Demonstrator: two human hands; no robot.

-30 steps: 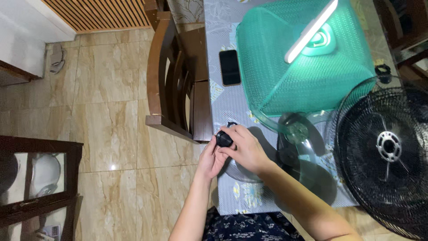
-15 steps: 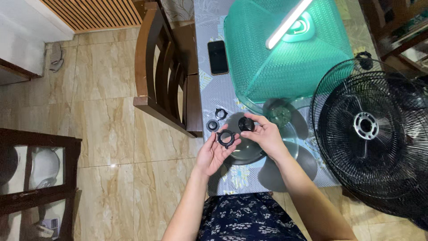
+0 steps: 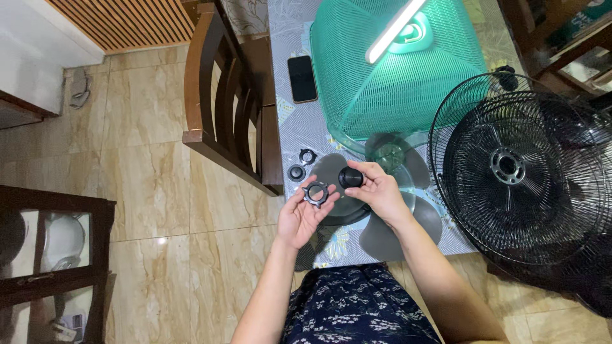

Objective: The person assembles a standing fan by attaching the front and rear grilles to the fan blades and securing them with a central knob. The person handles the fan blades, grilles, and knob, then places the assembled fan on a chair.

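Currently, a black ring nut (image 3: 315, 193) is pinched at the fingertips of the left hand (image 3: 302, 216), palm up, fingers closed on its rim. A black round cap (image 3: 350, 177) is gripped between thumb and fingers of the right hand (image 3: 377, 192). Ring and cap are held just beside each other, not touching, above the near edge of the table (image 3: 284, 121).

Under the hands a translucent fan blade (image 3: 382, 220) is seen lying flat on the patterned cloth. Two small black parts are noted on the table left of the blade: a round piece (image 3: 296, 172) and a notched ring (image 3: 307, 156), near each other but apart.

A black fan guard (image 3: 529, 172) is laid at the right, overhanging the table. A green mesh cover (image 3: 398, 76) is placed behind the blade, with a white light bar (image 3: 387, 30) over it. A phone (image 3: 302, 78) is set face up left of the cover. A wooden chair (image 3: 223, 102) is pushed against the table's left side.
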